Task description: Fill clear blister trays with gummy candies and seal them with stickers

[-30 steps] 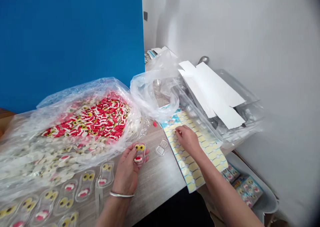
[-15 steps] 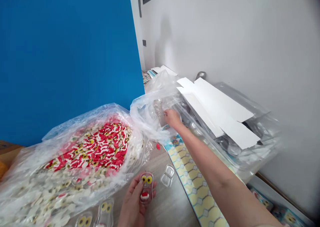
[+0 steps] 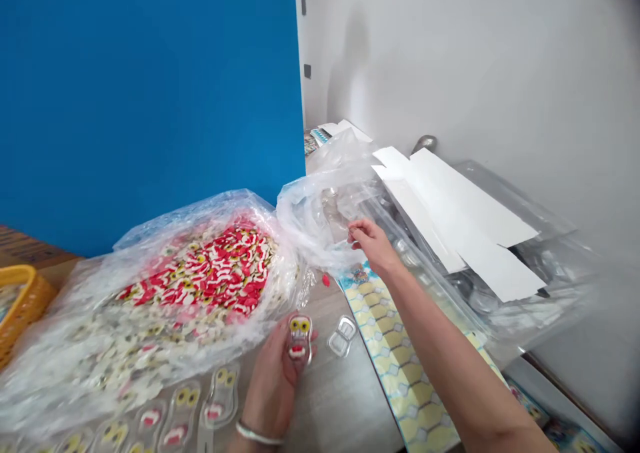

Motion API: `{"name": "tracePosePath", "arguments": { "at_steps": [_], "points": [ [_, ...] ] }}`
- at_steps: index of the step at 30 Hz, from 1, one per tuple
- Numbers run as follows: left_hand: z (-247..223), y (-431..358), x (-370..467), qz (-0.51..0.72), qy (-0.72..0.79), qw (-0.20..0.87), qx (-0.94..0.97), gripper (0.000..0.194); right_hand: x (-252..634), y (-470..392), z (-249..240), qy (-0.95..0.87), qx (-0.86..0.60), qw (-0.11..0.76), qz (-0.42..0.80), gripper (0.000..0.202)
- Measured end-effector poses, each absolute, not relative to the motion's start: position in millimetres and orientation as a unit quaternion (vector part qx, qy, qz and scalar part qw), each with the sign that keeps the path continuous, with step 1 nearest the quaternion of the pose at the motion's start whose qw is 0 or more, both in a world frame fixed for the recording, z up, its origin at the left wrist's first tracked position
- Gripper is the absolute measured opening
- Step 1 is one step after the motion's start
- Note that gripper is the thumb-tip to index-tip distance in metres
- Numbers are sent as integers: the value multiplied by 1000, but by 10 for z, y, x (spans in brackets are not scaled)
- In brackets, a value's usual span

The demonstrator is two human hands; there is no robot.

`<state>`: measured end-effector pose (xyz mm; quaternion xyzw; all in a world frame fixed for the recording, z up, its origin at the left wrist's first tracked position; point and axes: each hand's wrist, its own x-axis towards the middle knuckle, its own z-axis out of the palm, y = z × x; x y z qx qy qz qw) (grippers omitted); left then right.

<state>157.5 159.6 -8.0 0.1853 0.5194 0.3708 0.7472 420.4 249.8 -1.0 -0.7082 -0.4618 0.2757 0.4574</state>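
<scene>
My left hand [image 3: 277,373], low in the middle, is closed round a small clear plastic case [image 3: 300,340]. Two yellow eye pieces sit at its upper end, and a red-and-white mouth piece is lower down. My right hand [image 3: 373,245] is at the mouth of a clear plastic bag [image 3: 305,223], its fingers curled together. Whether anything is pinched in them cannot be made out. To the right of my left hand lies a clear case [image 3: 343,336] with no coloured pieces visible. Several filled cases [image 3: 220,396] lie in a row at the lower left.
A large clear bag [image 3: 150,246] of red, white and yellow pieces [image 3: 220,270] spreads over the left. Yellow patterned card [image 3: 390,333] lies under my right arm. White folded cardboard [image 3: 465,213] rests on plastic packaging at right. A blue panel [image 3: 150,93] rises behind; an orange basket [image 3: 30,306] stands far left.
The view has turned left and down, bringing the orange basket and more filled cases into sight. My right hand has drawn back slightly from the bag. My left hand still holds its case.
</scene>
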Motion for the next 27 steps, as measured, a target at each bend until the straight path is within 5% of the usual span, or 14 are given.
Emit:
{"name": "tracePosePath", "arguments": {
  "at_steps": [5,11,21,27],
  "points": [
    [-10,1565,1486,301,434,828,188,46,3974,1715,230,-483,-449,382,647,24],
    [-4,1303,1334,197,338,895,214,67,3431,1527,125,-527,-331,214,753,20],
    [-255,1130,1316,288,395,857,167,32,3495,1638,-92,-456,-354,525,626,28],
    [-271,1167,1295,277,394,858,180,30,3732,1770,167,-532,-287,493,626,32]
  ]
}}
